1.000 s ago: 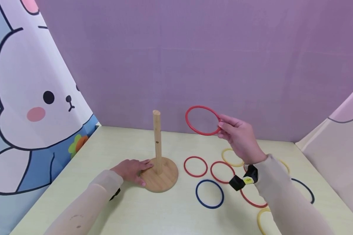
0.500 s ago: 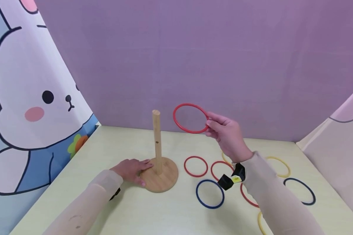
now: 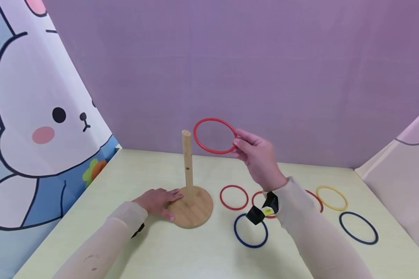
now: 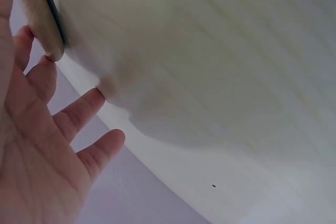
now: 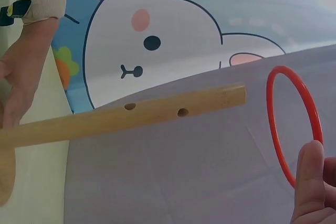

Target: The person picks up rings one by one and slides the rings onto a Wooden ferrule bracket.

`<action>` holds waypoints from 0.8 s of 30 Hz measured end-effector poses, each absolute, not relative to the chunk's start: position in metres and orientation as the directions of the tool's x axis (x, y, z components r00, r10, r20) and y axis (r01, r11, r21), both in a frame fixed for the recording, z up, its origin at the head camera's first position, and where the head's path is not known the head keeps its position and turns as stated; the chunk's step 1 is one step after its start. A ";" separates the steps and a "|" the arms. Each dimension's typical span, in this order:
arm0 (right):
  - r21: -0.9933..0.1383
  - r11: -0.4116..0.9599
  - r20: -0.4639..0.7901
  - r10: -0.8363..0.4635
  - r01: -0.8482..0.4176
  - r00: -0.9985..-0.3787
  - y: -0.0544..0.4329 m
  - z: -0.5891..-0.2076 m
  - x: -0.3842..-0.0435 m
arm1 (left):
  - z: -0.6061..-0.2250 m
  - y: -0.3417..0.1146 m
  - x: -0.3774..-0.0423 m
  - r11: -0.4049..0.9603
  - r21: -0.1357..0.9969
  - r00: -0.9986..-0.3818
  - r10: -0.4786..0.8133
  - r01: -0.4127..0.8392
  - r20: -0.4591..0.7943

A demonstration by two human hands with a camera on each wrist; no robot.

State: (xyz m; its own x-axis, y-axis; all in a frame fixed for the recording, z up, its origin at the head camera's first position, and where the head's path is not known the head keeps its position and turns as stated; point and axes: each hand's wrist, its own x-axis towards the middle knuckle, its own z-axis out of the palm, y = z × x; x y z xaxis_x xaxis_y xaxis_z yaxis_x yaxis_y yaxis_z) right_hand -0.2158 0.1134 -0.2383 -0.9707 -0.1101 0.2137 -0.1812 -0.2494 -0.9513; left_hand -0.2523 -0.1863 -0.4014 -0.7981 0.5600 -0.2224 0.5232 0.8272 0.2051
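My right hand pinches a red ring by its right edge, between thumb and fingers. The ring is in the air, tilted, just right of the top of an upright wooden peg. In the right wrist view a gap shows between the red ring and the peg's end. The peg stands on a round wooden base. My left hand rests at the base's left edge with its fingers spread. In the left wrist view, fingertips of the left hand touch the base's rim.
Right of the base, a red ring and a blue ring lie on the pale table. Another red ring is partly behind my right wrist. Farther right lie a yellow ring and a dark blue ring. A purple backdrop rises behind.
My right hand has carried the red ring left and slightly up, close to the peg's top. The left hand and the wooden base have stayed in place.
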 end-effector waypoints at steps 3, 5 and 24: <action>-0.950 -0.256 0.215 -0.110 -0.182 -0.970 0.108 -0.238 -0.215 | -0.403 -0.186 -0.254 0.832 0.201 -0.801 0.553 0.517 -0.230; -0.948 -0.260 0.217 -0.111 -0.183 -0.970 0.103 -0.237 -0.215 | -0.403 -0.185 -0.254 0.837 0.196 -0.804 0.547 0.512 -0.234; -0.959 -0.245 0.185 -0.148 -0.145 -0.971 0.074 -0.247 -0.216 | -0.399 -0.182 -0.252 0.856 0.181 -0.818 0.516 0.484 -0.253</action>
